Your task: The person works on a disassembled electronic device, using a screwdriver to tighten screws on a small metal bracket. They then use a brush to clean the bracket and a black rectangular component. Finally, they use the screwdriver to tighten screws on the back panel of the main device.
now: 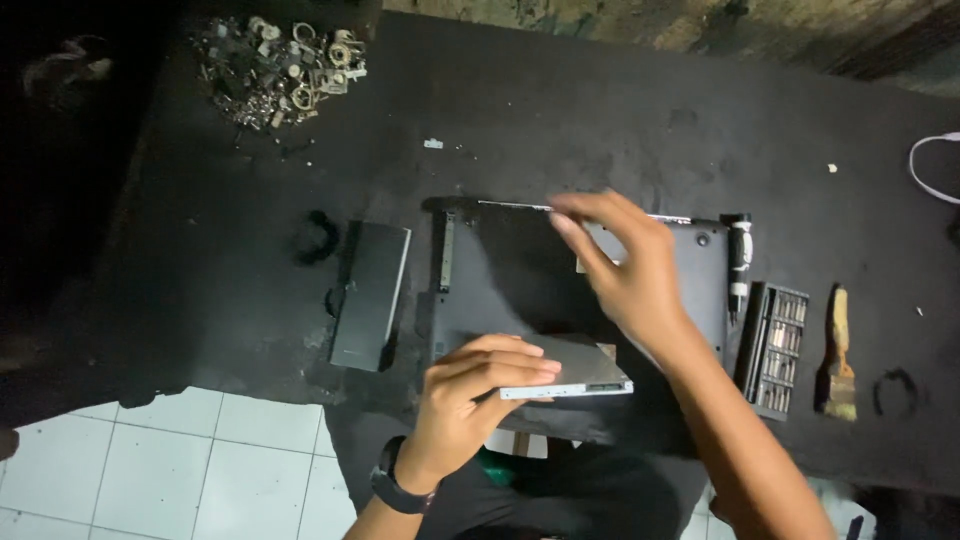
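1. Silver-grey and flat, the optical drive [575, 372] sits pinched in my left hand [470, 400], fingers curled over its top and thumb beneath, at the near edge of the upturned black laptop [500, 280].
2. My right hand [625, 270] hovers spread and loose over the laptop's base, fingers pointing toward its far edge, holding nothing.
3. My left wrist, with a dark watch [398, 488], comes up from below; my right forearm crosses in from the lower right.
4. On the black desk [560, 110], a battery [370, 295] lies left of the laptop; a screwdriver [738, 262], bit case [775, 347] and brush [841, 360] crowd the right, leaving open room beyond.
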